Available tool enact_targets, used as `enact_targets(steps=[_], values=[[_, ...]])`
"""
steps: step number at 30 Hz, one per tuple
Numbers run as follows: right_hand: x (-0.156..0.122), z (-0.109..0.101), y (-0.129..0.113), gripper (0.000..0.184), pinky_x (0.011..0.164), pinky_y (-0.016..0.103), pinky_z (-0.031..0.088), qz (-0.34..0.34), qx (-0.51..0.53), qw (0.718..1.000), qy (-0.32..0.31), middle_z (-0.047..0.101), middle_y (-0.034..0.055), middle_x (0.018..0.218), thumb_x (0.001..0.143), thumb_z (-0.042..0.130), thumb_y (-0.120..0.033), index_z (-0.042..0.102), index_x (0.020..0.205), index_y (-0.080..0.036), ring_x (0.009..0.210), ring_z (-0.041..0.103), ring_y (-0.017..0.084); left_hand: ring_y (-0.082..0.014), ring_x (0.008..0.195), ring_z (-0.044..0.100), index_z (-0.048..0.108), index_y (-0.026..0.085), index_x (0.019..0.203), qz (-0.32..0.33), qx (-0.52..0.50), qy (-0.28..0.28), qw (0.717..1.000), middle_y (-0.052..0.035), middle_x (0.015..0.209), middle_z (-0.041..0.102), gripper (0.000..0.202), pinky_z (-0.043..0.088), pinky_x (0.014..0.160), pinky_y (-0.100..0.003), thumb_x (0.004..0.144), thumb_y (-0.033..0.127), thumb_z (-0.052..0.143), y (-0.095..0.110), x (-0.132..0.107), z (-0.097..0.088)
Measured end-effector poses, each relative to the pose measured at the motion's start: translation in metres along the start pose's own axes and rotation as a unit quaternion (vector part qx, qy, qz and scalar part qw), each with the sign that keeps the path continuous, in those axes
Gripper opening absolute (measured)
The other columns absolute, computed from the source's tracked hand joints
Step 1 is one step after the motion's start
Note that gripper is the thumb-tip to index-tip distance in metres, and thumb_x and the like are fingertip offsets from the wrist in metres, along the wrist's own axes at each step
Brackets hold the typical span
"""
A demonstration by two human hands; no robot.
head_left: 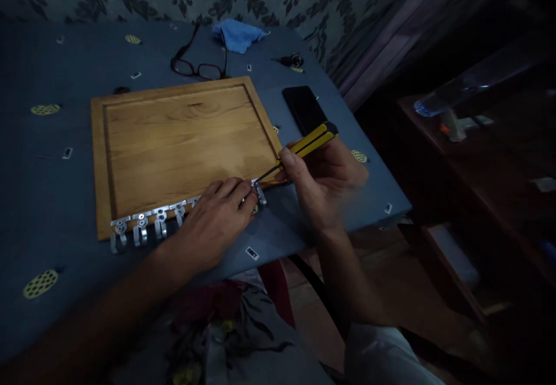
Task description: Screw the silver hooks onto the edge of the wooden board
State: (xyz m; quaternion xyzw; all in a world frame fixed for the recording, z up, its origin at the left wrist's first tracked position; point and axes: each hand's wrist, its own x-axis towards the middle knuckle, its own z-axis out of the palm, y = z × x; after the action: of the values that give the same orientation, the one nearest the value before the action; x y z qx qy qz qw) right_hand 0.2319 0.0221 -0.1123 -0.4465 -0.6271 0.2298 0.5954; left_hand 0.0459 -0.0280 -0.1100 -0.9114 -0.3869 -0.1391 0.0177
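A wooden board lies on a blue patterned tablecloth. Along its near edge sits a metal hook rail with several hooks. My left hand lies on the rail's right part, fingers curled down over it. My right hand grips a yellow-and-black screwdriver. Its thin tip touches the rail's right end, just past my left fingertips.
A black phone lies right of the board. Behind the board are dark-framed glasses, a blue cloth and a small dark object. The table's edge runs close to my right hand. A dark wooden shelf stands at the right.
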Motion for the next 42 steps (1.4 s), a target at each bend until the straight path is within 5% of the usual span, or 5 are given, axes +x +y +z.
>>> enact_targets(steps=[9,24,31,37,42], values=[[0.001,0.002,0.001,0.024,0.054,0.031,0.057,-0.006,-0.014,1.0,-0.016,0.064,-0.0034,0.07,0.089,0.082,-0.046,0.07,0.083,-0.026,0.059,0.061,0.014,-0.0308,0.119,0.066,0.068,0.011,0.122,-0.006,0.003,-0.011,1.0,-0.0159,0.128,0.072,0.023,0.056,0.099,-0.043,0.103,0.022,0.06,0.0,-0.002,0.002],[0.015,-0.004,-0.016,0.019,0.065,0.034,0.058,-0.044,-0.077,0.985,-0.145,0.069,-0.0005,0.075,0.092,0.079,-0.043,0.072,0.086,-0.026,0.065,0.065,0.017,-0.032,0.118,0.066,0.068,0.008,0.124,-0.001,0.007,0.007,1.0,-0.0168,0.126,0.072,0.027,0.055,0.099,-0.045,0.104,0.022,0.059,0.0,-0.002,0.004],[0.011,0.003,-0.013,0.023,0.06,0.029,0.055,-0.046,-0.061,0.99,-0.114,0.066,-0.0025,0.073,0.091,0.08,-0.04,0.068,0.081,-0.023,0.061,0.064,0.014,-0.0307,0.119,0.065,0.067,0.009,0.124,-0.002,0.001,0.004,1.0,-0.0158,0.126,0.072,0.025,0.054,0.1,-0.044,0.104,0.023,0.059,0.0,-0.003,0.005],[0.004,0.001,-0.014,0.024,0.05,0.024,0.053,-0.015,0.033,0.999,0.004,0.068,-0.0052,0.077,0.096,0.074,-0.047,0.067,0.09,-0.025,0.054,0.065,0.01,-0.0311,0.117,0.066,0.068,0.009,0.123,-0.005,-0.005,-0.012,1.0,-0.0147,0.124,0.073,0.024,0.056,0.097,-0.044,0.103,0.022,0.063,0.0,-0.002,0.003],[0.001,-0.008,-0.008,0.017,0.049,0.028,0.053,-0.037,0.007,0.999,-0.024,0.067,-0.0042,0.072,0.095,0.076,-0.039,0.069,0.088,-0.025,0.053,0.064,0.012,-0.0311,0.12,0.065,0.067,0.008,0.125,-0.008,-0.011,-0.015,1.0,-0.014,0.127,0.072,0.025,0.055,0.099,-0.044,0.103,0.02,0.062,-0.001,-0.002,0.003]])
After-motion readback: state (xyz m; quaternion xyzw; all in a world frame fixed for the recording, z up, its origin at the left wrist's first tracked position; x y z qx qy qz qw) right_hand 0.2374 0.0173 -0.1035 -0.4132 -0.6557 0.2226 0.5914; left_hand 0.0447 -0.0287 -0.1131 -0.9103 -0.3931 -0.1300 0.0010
